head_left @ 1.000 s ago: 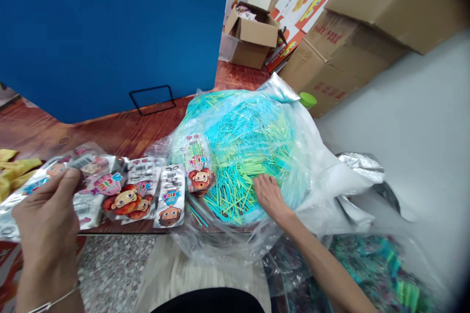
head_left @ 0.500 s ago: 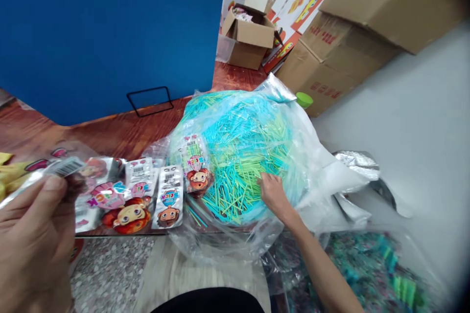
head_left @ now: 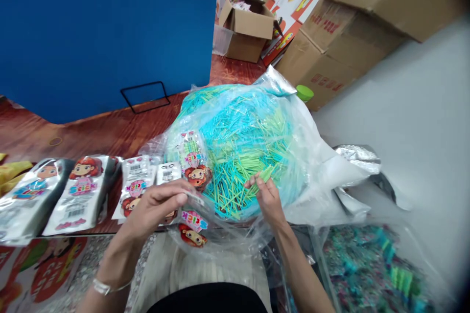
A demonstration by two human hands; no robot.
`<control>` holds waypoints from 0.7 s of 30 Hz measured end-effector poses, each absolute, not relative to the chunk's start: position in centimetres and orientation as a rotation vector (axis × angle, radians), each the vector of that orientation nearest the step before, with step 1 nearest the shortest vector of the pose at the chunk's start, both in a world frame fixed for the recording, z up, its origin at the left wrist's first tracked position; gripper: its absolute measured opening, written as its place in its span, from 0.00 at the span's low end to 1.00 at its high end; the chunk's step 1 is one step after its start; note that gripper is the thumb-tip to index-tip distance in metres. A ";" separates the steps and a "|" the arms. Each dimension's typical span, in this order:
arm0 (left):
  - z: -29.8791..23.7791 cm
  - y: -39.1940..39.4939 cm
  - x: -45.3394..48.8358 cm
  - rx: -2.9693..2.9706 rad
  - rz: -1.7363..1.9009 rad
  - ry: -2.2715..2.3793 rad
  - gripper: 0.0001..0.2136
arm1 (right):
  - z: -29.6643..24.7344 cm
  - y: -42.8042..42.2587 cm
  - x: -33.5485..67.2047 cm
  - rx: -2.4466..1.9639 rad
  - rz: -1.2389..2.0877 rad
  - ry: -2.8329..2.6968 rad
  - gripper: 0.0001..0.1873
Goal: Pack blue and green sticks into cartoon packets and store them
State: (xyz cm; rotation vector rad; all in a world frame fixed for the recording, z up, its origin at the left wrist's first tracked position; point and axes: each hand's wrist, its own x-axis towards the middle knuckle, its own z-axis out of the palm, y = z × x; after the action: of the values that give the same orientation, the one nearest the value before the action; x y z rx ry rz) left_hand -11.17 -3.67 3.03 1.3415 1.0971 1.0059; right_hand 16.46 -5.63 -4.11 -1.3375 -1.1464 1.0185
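My left hand (head_left: 157,205) pinches the top of a printed plastic pouch (head_left: 194,229) with a red-haired cartoon figure; the pouch hangs down at the table's front edge. Between the fingertips of my right hand (head_left: 269,195) is a small bunch of green sticks (head_left: 266,174). That hand is just over a big clear bag (head_left: 301,156), which lies open and full of thin blue and green sticks (head_left: 235,142). A pouch with green sticks inside (head_left: 194,159) rests on the left side of the pile.
Stacks of flat pouches (head_left: 79,195) line the table's front edge on the left, beside yellow packaging (head_left: 12,176). A blue panel (head_left: 103,34) stands behind. Cardboard boxes (head_left: 330,54) are piled at right. A clear bin (head_left: 367,264) of coloured pieces sits below right.
My left hand has moved right, bringing the pouch from the far left to the front of the stick pile. My right hand has risen slightly out of the pile with green sticks.
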 end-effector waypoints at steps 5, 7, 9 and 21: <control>1.2 -2.5 -9.3 1.343 0.647 0.676 0.12 | -5.0 -8.4 15.3 -1.363 1.019 -1.367 0.09; 0.5 -2.3 -8.6 1.316 0.631 0.671 0.10 | -5.8 -9.2 15.0 -1.370 1.050 -1.404 0.09; -0.1 -2.2 -8.0 1.321 0.605 0.666 0.09 | -6.7 -9.8 14.8 -1.380 1.050 -1.423 0.09; 0.0 -3.3 -2.2 1.930 0.601 0.542 0.11 | -7.9 -10.7 14.7 -1.416 0.947 -1.499 0.18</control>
State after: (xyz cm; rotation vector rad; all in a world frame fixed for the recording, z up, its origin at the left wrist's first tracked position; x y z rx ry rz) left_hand -2.25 -3.34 -0.03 1.9302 0.5420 0.6010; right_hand 14.66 -10.73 -7.88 -1.4161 -1.4989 0.9469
